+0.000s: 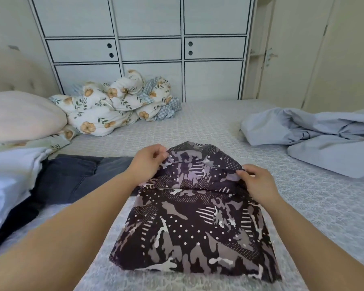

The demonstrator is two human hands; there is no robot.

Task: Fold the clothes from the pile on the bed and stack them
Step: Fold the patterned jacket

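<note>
Garment in hand: one dark patterned garment [194,223] lay flat on the bed [315,208] directly before the person, its far part raised and doubled towards them.
Left hand: the left hand [148,162] pinched the raised fold at its left corner.
Right hand: the right hand [257,183] pinched the same fold at its right edge.
Progress: this piece looked mid-fold, not yet stacked.
Done, as a guess: dark jeans [72,177] and white cloth [6,175] lay to the left, perhaps the stack; I could not tell.
Left to do: one crumpled pale blue heap [315,137] on the right appeared unfolded.
Beyond: one floral duvet [116,106], one pillow [23,114], one wardrobe [147,45].
</note>
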